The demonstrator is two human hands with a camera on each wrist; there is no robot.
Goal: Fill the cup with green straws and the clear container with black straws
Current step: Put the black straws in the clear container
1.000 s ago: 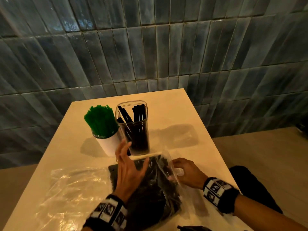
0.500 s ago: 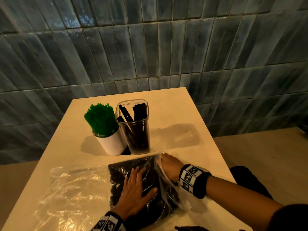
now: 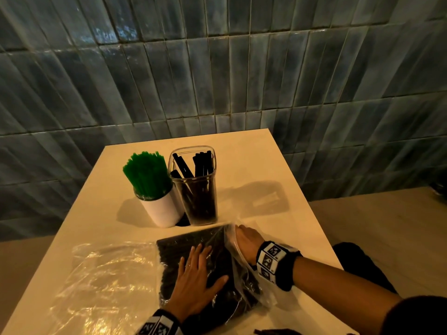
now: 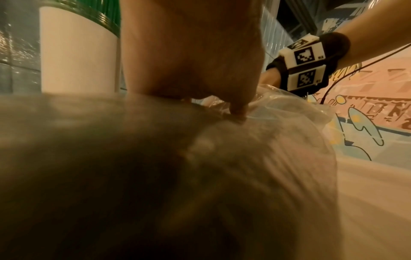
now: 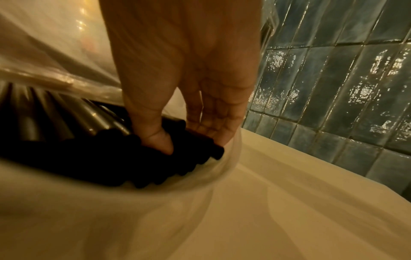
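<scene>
Right hand (image 3: pixel 246 239) inside bag (image 3: pixel 232 267) mouth
Thumb and fingers curl on black straws (image 5: pixel 173 158); left hand (image 3: pixel 197 278) presses flat, fingers spread.

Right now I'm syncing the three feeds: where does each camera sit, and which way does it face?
Head: worn high, looks down at the table; both hands show.
Left wrist: low on the bag of black straws, faces the white cup; left hand shows.
Right wrist: inside the bag's mouth; right hand grips black straws.
All share the bag.
</scene>
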